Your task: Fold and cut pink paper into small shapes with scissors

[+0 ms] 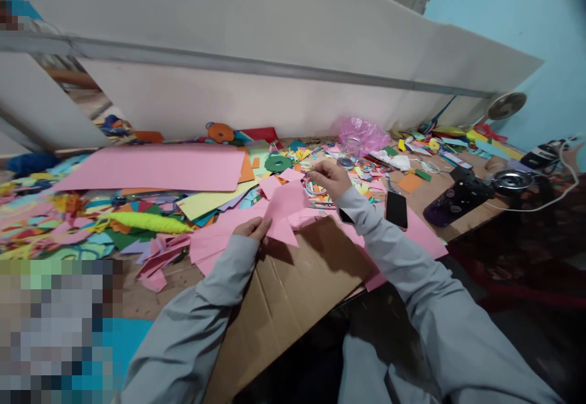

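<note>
My left hand [254, 229] is closed on the lower left edge of a cut piece of pink paper [287, 207], held above a brown cardboard sheet [302, 282]. Raised just beyond the paper's upper right, my right hand [333, 179] has its thumb and fingers pinched together. Whatever they hold, if anything, is too small to make out. Larger pink sheets [213, 242] lie under and around the cardboard. Folded pink scraps [158, 266] rest to the left of my left hand.
Coloured paper scraps cover much of the table. A large pink sheet [155, 169] lies at the back left, near a yellow-green bundle [149, 222]. On the right are a phone [396, 210], a dark tumbler [458, 199] and a pink plastic bag [361, 134]. A pale partition [229, 99] stands behind.
</note>
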`<control>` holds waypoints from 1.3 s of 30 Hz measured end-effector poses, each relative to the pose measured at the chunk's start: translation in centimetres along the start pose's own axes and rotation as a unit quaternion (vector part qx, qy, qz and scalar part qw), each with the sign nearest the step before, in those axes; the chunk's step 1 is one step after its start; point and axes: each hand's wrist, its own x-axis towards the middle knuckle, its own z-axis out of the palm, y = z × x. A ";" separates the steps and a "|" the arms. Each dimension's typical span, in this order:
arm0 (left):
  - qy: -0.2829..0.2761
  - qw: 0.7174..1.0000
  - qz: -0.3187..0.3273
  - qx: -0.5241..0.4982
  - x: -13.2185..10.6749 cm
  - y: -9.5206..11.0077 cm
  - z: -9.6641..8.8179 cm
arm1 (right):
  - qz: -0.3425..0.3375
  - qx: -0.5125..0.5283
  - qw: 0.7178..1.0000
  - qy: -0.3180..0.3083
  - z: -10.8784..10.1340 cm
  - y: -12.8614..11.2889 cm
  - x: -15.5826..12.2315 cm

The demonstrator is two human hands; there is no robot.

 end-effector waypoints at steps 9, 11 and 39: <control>0.074 0.996 0.046 0.002 0.4 -0.5 0.2 | 0.196 0.149 0.966 -0.074 7.5 1.2 -4.9; 0.067 0.997 0.038 -0.003 0.2 -0.4 0.4 | 0.184 0.163 0.968 -0.057 8.4 1.6 -5.3; -0.006 0.999 0.042 -0.019 -0.3 -0.3 1.0 | 0.207 0.275 0.939 0.005 7.2 4.3 -5.7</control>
